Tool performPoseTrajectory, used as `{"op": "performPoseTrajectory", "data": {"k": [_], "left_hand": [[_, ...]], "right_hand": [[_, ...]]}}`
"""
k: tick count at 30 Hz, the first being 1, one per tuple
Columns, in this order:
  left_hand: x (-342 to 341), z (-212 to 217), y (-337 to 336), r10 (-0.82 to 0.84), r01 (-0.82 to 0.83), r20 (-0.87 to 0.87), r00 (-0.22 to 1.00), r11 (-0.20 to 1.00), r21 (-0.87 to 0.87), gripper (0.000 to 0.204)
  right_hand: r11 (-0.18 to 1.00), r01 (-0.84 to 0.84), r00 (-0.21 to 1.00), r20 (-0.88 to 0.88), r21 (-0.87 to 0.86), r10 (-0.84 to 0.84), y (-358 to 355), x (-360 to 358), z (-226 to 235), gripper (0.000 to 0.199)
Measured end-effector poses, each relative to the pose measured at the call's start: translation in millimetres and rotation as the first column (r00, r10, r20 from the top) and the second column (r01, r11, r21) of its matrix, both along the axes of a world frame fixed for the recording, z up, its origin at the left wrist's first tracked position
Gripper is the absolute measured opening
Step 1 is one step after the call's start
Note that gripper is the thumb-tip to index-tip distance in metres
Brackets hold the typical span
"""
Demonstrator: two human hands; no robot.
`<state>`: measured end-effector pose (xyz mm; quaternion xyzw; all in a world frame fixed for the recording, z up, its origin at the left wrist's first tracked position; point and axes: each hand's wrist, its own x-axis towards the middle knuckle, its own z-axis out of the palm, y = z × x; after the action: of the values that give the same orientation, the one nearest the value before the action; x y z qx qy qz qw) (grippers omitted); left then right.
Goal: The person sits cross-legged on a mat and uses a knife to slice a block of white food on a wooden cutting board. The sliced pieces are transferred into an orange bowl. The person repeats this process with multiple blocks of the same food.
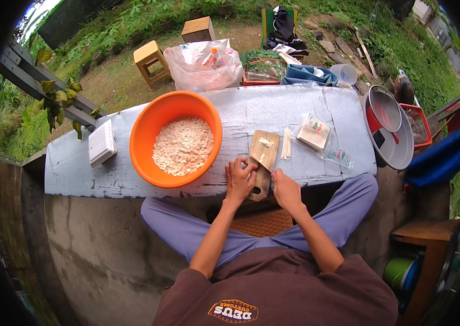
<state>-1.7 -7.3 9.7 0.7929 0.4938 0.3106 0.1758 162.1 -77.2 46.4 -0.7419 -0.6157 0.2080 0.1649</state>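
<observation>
A small wooden cutting board (262, 182) with a hole in its near end lies in front of me. My right hand (287, 190) is closed round the handle of a knife, its blade (266, 162) slanting across the board. Fingers bent, my left hand (239, 178) presses on the board's left edge beside the blade; what its fingertips pinch is hidden. Small pale cut pieces (265, 142) lie beyond the blade. Right of the board are several pale strips (286, 144). Farther right lies an opened plastic pack of pale square sheets (314, 132).
A large orange basin (138, 142) holding many small pale pieces stands left of the board. Beyond it is a white lidded box (102, 143). An empty plastic wrapper (341, 156) lies near the pack. Past the table's far edge sits a filled plastic bag (186, 68); strainers (385, 108) stand at right.
</observation>
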Motion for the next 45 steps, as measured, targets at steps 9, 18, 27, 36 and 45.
{"op": "performPoseTrajectory", "data": {"k": [9, 18, 27, 36, 45], "left_hand": [[-4, -10, -4, 0.034, -0.032, 0.071, 0.997, 0.999, -0.033, 0.014], [-14, -12, -2, -0.018, 0.022, 0.073, 0.997, 0.999, -0.049, 0.016], [-19, -8, -8, -0.049, 0.050, 0.048, 0.998, 0.999, -0.021, 0.015], [-22, -10, -9, -0.051, 0.052, 0.051, 0.997, 0.999, -0.009, 0.014], [-26, -10, -12, -0.060, 0.060, 0.090, 0.994, 0.998, 0.000, 0.013]], "right_hand": [[0.992, -0.019, 1.000, 0.015, -0.127, 0.021, -8, -2, 22, 0.031], [0.992, -0.048, 0.999, -0.030, -0.118, 0.045, 3, -8, 23, 0.033], [0.990, -0.037, 0.999, -0.037, -0.137, 0.032, 2, -12, 16, 0.035], [0.993, -0.043, 0.997, -0.064, -0.110, 0.036, 4, -15, 11, 0.035], [0.982, -0.048, 0.998, -0.048, -0.183, 0.040, -9, -19, 18, 0.036]]}}
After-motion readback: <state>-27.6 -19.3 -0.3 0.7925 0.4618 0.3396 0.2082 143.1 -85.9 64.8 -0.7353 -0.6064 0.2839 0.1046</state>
